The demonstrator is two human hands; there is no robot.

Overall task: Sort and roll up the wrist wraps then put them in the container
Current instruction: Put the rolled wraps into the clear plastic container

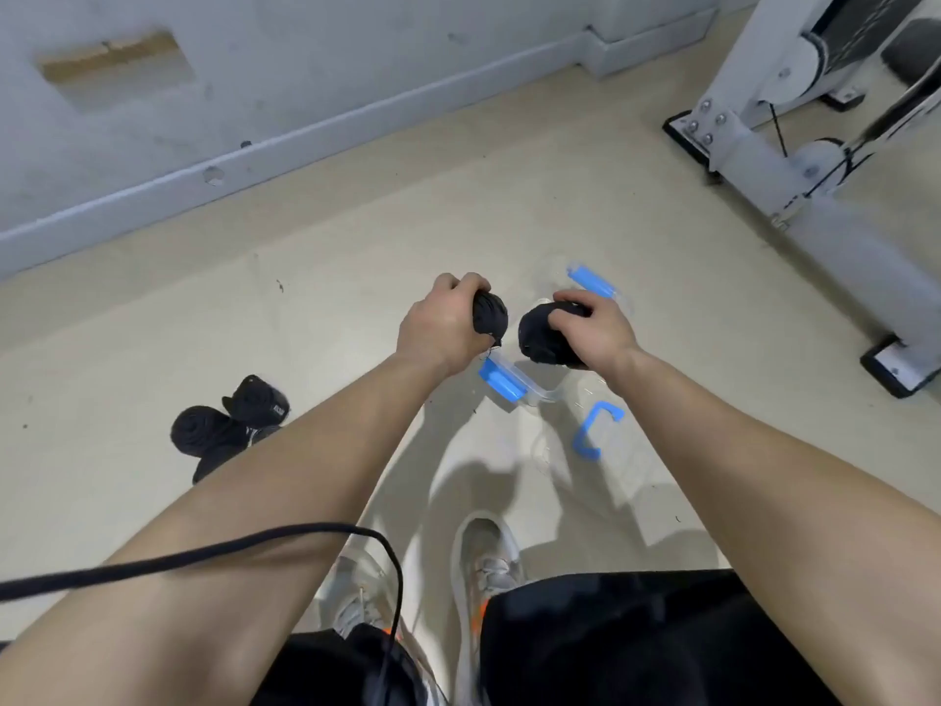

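Grip was tight on both sides: the left hand (438,323) curled round a rolled black wrap (490,313) above the near-left corner of the clear container (542,394), and the right hand (593,331) clutched a second roll (540,333) from above, over the container's middle. More rolled wraps (229,425) lay on the floor well left of the container. A clear lid (593,433) with a blue clip lay just beside the container, on its near side.

Floor wraps (229,425) partly behind the left forearm (326,450); gym machine (814,145) partly past the right edge.
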